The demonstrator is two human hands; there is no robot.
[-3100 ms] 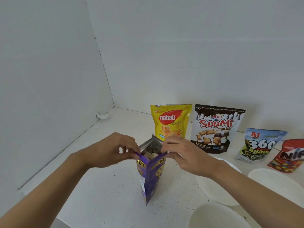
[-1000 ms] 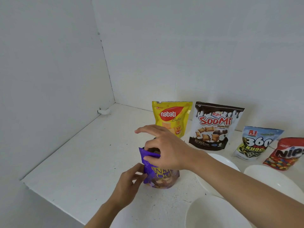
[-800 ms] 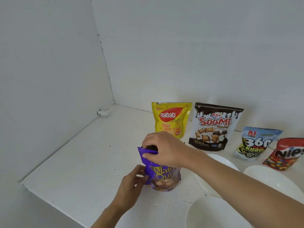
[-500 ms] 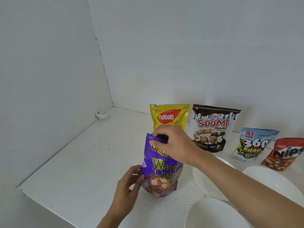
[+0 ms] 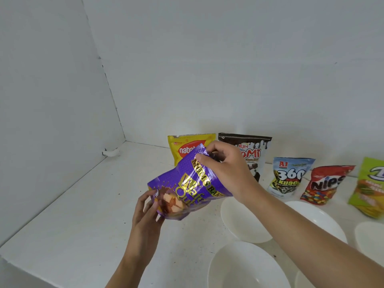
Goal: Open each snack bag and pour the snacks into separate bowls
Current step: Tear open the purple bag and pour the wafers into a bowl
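Note:
A purple wafer bag (image 5: 185, 190) is lifted off the white table and tilted, its open top pointing up and to the right. My right hand (image 5: 226, 169) grips the bag's top edge. My left hand (image 5: 147, 206) holds the bag's bottom corner from below. White bowls lie to the right: one (image 5: 243, 223) just beside the bag, another (image 5: 245, 267) nearer to me, a third (image 5: 324, 217) behind my right forearm. Nothing is in the bowls that I can see.
Along the back wall stand a yellow Nabati bag (image 5: 182, 146), a brown Soomi bag (image 5: 253, 148), a blue 360 bag (image 5: 288, 175), a red Nips bag (image 5: 324, 183) and a green bag (image 5: 369, 188). Another bowl (image 5: 369, 238) sits at the right edge. The table's front edge (image 5: 41, 273) runs at lower left.
The purple bag has risen from the table and tipped over toward the right. My right hand lifted its top; my left hand moved under its bottom corner.

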